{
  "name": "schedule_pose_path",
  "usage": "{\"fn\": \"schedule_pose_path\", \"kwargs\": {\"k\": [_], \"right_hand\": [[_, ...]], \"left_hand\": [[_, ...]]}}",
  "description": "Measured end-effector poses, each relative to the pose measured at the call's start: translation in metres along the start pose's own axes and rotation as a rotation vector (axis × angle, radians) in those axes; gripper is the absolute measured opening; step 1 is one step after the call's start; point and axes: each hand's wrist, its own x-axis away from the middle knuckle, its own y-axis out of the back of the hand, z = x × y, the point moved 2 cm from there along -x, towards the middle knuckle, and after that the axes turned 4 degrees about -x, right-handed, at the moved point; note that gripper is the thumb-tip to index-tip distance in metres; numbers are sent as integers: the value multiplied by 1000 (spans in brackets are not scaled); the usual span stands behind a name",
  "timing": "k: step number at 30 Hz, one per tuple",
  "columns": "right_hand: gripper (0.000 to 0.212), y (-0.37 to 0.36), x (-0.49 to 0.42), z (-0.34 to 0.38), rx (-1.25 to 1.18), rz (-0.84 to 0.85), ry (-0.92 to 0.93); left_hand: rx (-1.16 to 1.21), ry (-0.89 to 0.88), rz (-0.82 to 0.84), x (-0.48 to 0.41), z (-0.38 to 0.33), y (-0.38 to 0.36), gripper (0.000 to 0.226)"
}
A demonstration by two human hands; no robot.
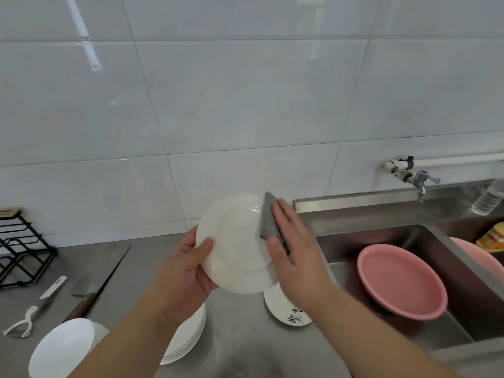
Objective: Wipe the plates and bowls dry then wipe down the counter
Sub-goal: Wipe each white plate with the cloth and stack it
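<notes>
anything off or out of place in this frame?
Nothing spilled or broken. Two small oddities: the pink basin sits tilted in the sink rather than flat, and a cleaver lies loose on the counter near the white bowl. The white plate in the left hand looks intact.

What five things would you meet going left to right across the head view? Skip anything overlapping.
peeler → knife → held plate → pink basin → bottle
</notes>
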Motion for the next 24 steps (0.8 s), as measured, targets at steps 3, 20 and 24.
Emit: {"fn": "schedule_pose_path", "kwargs": {"k": [3, 20, 24], "right_hand": [[91, -29, 46, 1, -53, 72, -37], [89, -30, 24, -7, -258, 2, -226], [40, 5, -27, -15, -260, 42, -178]], "left_hand": [[15, -4, -71, -2, 5, 8, 49], [35, 71, -54, -6, 20, 12, 53], [-71, 146, 2, -9, 11, 15, 44]]}}
